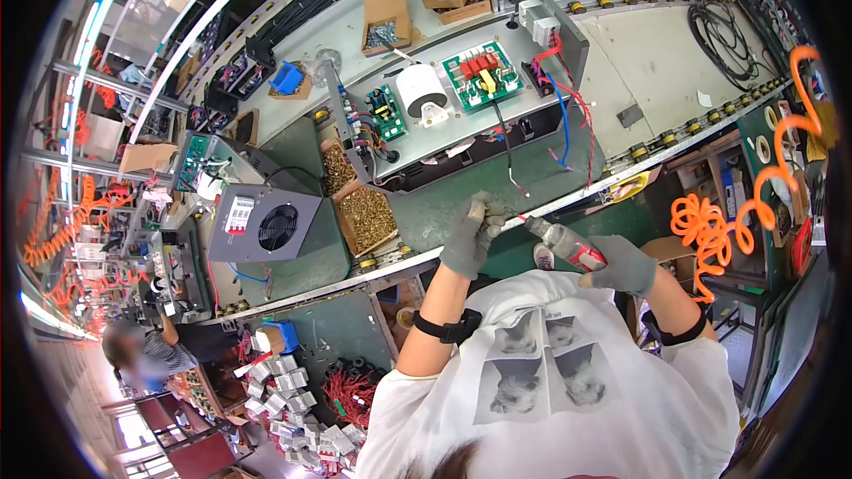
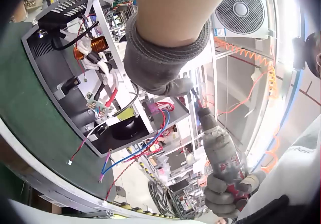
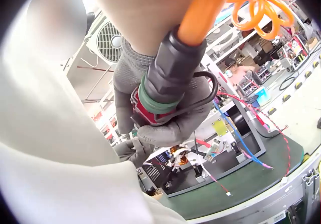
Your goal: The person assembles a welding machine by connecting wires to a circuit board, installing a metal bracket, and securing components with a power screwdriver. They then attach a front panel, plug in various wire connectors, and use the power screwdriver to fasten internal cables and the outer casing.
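Observation:
My gloved right hand (image 1: 626, 264) grips an air screwdriver (image 1: 565, 241), grey with a red section; an orange coiled hose (image 3: 205, 13) joins its rear end. The driver's bit points toward my gloved left hand (image 1: 469, 239), whose fingers are bent close to the tip. In the left wrist view, the left fingertips (image 2: 181, 87) are right at the bit; I cannot tell what they hold. Beyond both hands on the bench stands an open metal chassis (image 1: 417, 155) bearing a green circuit board (image 1: 480, 76), a white cylinder (image 1: 420, 90) and loose wires (image 1: 566, 124).
A divided box of brass-coloured screws (image 1: 368, 215) sits left of the chassis. Further left is a grey housing with a fan (image 1: 280, 227). Roller rails (image 1: 661, 144) edge the bench. Parts boxes (image 1: 385, 22) stand behind. Another person (image 1: 169, 341) is at far left.

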